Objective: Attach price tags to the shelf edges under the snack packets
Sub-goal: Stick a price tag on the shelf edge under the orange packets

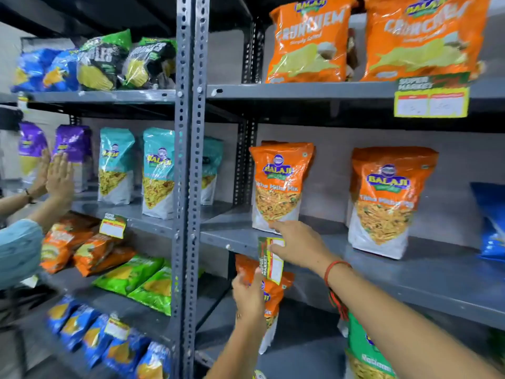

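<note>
A green-and-yellow price tag (271, 259), turned on its side, lies against the front edge of the grey middle shelf (410, 272). My right hand (297, 243) pinches its top end, just below an orange Balaji mix packet (281, 187). My left hand (247, 295) grips the tag's lower end from below, in front of another orange packet (273, 294) on the shelf beneath. A second orange Balaji packet (382, 201) stands further right on the middle shelf.
Another tag (431, 98) hangs on the upper shelf edge under orange Crunchem bags (308, 39). Two more tags (112, 226) are fixed on the left rack. A perforated steel upright (191, 187) divides the racks. Another person's hands (54, 176) reach toward purple packets at far left.
</note>
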The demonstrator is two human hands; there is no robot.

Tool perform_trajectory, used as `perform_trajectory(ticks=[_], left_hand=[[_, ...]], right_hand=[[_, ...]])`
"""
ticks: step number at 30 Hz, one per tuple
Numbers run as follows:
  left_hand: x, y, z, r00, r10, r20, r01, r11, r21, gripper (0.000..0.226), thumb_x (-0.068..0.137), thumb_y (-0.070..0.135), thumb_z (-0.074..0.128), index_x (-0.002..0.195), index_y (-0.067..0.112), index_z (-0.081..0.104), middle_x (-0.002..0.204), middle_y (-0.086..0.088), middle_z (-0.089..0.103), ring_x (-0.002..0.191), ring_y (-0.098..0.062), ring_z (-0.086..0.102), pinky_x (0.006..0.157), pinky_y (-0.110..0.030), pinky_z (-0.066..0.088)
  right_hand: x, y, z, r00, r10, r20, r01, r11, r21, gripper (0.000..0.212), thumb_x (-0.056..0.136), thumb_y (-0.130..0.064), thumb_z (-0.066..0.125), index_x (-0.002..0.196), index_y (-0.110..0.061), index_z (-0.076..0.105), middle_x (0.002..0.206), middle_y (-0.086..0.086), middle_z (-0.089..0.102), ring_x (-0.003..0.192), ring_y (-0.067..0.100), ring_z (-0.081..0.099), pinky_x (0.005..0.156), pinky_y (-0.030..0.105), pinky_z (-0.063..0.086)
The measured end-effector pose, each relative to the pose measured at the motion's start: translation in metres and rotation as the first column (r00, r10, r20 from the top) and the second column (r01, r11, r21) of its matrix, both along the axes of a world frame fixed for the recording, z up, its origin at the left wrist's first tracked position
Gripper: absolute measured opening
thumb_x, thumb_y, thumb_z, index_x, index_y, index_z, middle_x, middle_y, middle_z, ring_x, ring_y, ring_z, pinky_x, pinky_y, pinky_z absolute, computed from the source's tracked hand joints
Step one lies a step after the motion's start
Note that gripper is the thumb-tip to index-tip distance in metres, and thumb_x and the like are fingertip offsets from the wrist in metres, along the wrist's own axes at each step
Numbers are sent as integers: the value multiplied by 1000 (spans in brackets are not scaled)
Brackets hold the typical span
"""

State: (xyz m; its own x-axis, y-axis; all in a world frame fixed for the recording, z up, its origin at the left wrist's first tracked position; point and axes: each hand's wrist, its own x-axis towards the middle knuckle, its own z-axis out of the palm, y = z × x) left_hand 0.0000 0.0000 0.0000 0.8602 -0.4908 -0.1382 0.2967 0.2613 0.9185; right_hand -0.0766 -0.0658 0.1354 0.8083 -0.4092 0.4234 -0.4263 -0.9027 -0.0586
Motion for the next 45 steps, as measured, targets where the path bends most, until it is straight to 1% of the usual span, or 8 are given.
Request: perform_trajectory(ticks=[4, 7, 14, 19, 24, 29, 33, 45], left_hand=[[-3, -7, -14, 961, -204, -185, 171, 968, -182, 22, 94, 36, 58, 108, 20, 62, 83, 10, 74, 81, -6, 63, 65, -23, 49], [2, -7, -13, 948, -216, -235, 157, 956, -246, 14, 93, 26, 62, 103, 18, 65, 86, 6, 75, 82, -6, 67, 64, -21, 52], [17, -5, -7, 948, -227, -222, 179, 960, -216, 15, 95, 21, 59, 98, 9, 65, 60, 4, 73, 50, -5, 68, 44, -17, 50], [38, 12, -4, 975, -213, -54, 202, 966, -162, 12, 94, 17, 60, 89, 8, 66, 72, -8, 72, 55, -14, 69, 58, -30, 55], [63, 29, 15, 958, -162, 238, 183, 981, -68, 12, 87, 16, 68, 76, 16, 69, 81, -9, 77, 78, -31, 74, 75, -47, 59], [78, 40, 36, 865, -122, 487, 118, 992, 39, 13, 83, 19, 73, 70, 22, 71, 68, 3, 75, 61, -6, 72, 64, -32, 60], [83, 38, 44, 805, -119, 581, 77, 992, 96, 14, 82, 25, 74, 70, 26, 68, 64, 12, 70, 55, 9, 66, 49, -9, 49], [99, 18, 39, 770, -77, 634, -13, 991, 136, 9, 82, 31, 74, 80, 22, 74, 67, 15, 69, 61, 1, 65, 53, -15, 48]], right_hand=[[15, -17, -15, 990, 44, 135, -53, 996, 65, 36, 82, -41, 61, 116, -27, 66, 118, -2, 70, 111, 23, 61, 85, 34, 49], [26, -24, -25, 974, 31, 224, -57, 992, 112, 26, 81, -42, 63, 103, -29, 70, 108, -3, 73, 104, 20, 64, 81, 35, 52], [32, -22, -24, 952, -37, 303, -6, 990, 140, 11, 81, -33, 65, 81, -24, 73, 82, -5, 75, 77, 13, 65, 54, 23, 40], [17, -15, -45, 902, -124, 413, 21, 970, 244, 8, 78, -32, 70, 76, -25, 71, 71, -8, 73, 71, 8, 66, 64, 33, 54], [-3, -2, -73, 733, -279, 621, -25, 901, 434, 13, 75, -31, 77, 70, -20, 72, 61, -8, 71, 57, -1, 64, 56, 17, 47], [-1, 13, -103, 570, -448, 689, -123, 782, 611, 13, 73, -25, 81, 68, -15, 74, 64, -4, 74, 58, -1, 64, 57, 11, 47], [12, 14, -112, 470, -531, 705, -113, 755, 645, 13, 73, -25, 81, 71, -14, 74, 67, -3, 74, 61, 7, 67, 59, 19, 48], [29, 8, -113, 432, -538, 723, -7, 800, 600, 12, 77, -24, 77, 75, -12, 74, 69, -5, 74, 59, -9, 65, 51, 8, 47]])
